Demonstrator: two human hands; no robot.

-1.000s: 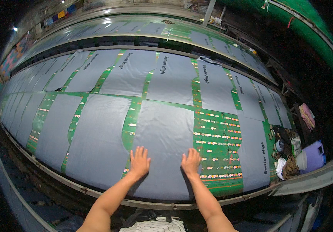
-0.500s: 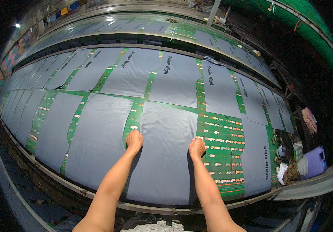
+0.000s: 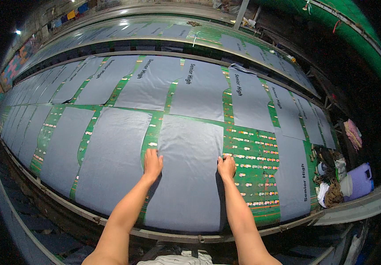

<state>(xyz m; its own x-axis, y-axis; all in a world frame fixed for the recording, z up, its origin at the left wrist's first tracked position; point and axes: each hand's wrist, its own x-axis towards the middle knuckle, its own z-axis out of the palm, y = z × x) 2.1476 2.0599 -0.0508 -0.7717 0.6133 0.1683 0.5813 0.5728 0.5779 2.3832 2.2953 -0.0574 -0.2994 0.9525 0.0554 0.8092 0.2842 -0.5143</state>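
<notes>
A grey fabric panel (image 3: 184, 185) lies on the green printing table (image 3: 253, 179) in front of me, its surface slightly rippled. My left hand (image 3: 153, 164) rests at the panel's left edge, fingers stretched forward and the thumb apart, touching the cloth's border. At the right edge is my right hand (image 3: 226, 167), its thumb on the cloth side and its loosely bent fingers over the green surface. Neither hand visibly grips the fabric, though the fingertips' undersides are hidden. Another plain grey panel (image 3: 113, 152) lies to the left.
Printed grey panels (image 3: 197, 90) with dark lettering line the far row, and one printed panel (image 3: 293, 176) lies to the right. A purple plastic jug (image 3: 359, 182) and crumpled rags (image 3: 332, 194) sit at the right end. A metal rail (image 3: 199, 239) borders the near edge.
Both hands have loosened from a more closed grip along the panel's edges; the left fingers have straightened. Ripples near the panel's upper part look flatter.
</notes>
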